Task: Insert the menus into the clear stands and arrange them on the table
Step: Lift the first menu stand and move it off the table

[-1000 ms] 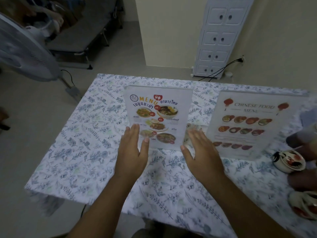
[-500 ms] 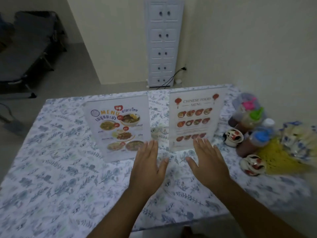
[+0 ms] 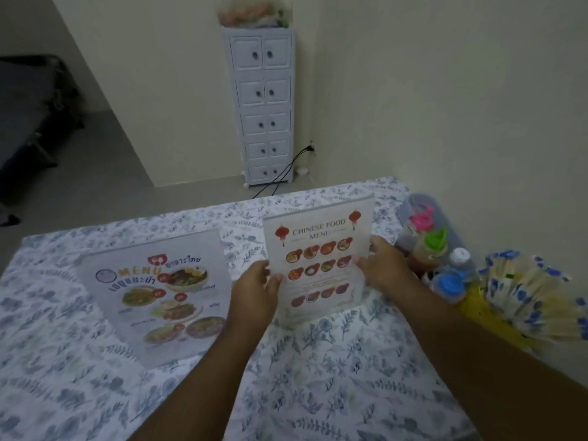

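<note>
Two clear stands with menus stand upright on the floral tablecloth. The Chinese food menu stand is right of centre, and both my hands hold it by its side edges. My left hand grips its left edge and my right hand grips its right edge. The Thai menu stand is to the left, untouched, leaning slightly back.
Sauce bottles with pink, green and blue caps crowd the table's right side by the wall. A patterned holder of wrapped sticks lies beyond them. A white drawer cabinet stands against the far wall.
My hands left the table in front of the stands and took hold of the Chinese menu stand on both sides. My view swung right and upward.
</note>
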A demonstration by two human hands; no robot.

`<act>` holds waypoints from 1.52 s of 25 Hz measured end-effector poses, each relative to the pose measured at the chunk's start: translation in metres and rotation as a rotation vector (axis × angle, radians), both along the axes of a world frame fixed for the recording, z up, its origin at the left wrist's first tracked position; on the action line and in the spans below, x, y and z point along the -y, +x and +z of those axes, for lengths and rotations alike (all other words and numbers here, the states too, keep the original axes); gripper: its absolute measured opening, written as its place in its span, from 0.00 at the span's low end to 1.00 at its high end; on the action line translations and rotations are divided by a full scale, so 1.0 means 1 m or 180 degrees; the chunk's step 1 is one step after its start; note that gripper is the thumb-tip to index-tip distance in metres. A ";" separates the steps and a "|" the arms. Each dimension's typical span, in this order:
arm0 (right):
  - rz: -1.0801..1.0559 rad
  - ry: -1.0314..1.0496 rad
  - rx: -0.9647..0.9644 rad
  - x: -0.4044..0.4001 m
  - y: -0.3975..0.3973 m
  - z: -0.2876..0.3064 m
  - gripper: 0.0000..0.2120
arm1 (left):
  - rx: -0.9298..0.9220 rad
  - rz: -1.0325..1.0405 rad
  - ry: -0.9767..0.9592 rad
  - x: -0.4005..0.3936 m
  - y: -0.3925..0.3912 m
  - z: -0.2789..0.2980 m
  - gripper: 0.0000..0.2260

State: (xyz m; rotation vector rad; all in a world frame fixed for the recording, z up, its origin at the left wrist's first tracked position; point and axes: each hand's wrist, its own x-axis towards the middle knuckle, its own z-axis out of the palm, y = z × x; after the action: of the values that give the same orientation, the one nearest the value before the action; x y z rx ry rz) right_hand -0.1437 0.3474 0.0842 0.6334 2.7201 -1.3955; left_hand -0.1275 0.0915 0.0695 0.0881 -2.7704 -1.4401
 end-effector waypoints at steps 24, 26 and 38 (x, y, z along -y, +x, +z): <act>0.0338 0.0821 -0.0340 -0.245 -0.307 0.004 0.12 | -0.0303 -0.0258 0.0058 -0.212 -0.336 -0.008 0.07; 0.0273 0.0706 -0.0473 -0.246 -0.309 -0.010 0.12 | -0.0344 -0.0217 0.0065 -0.213 -0.337 -0.019 0.07; 0.0076 0.0590 -0.0378 -0.230 -0.302 -0.015 0.09 | -0.0179 -0.0105 -0.0148 -0.217 -0.325 -0.004 0.11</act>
State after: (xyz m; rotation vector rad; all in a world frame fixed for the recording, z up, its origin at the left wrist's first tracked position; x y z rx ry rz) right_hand -0.4460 0.5769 0.0697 0.5394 2.9649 -1.2235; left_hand -0.4530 0.3086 0.0660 0.0012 -2.7708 -1.3620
